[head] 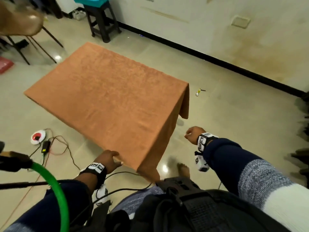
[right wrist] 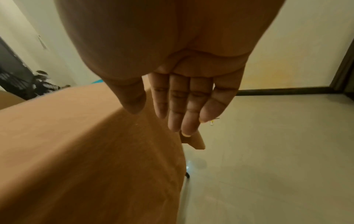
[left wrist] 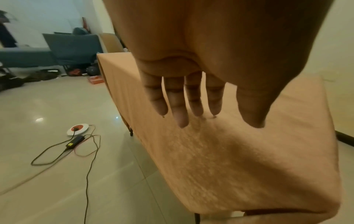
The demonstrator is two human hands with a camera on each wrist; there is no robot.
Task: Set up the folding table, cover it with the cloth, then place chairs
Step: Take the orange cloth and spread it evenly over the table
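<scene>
Nothing is gripped: your left hand [head: 109,160] lies flat-fingered against the orange cloth [head: 107,96] draping the table, apparently smoothing it, while your right hand [head: 192,133] hangs relaxed beside it.

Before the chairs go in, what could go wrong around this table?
Three risks, as I judge them:
1. Loose cables and a round power socket lie on the floor by the table's left side; a chair leg or foot could snag them.
2. The cloth hangs low at the near corner, beside a bare foot; stepping on it could drag it askew.
3. A small piece of litter lies on the floor to the right, possibly underfoot.
</scene>
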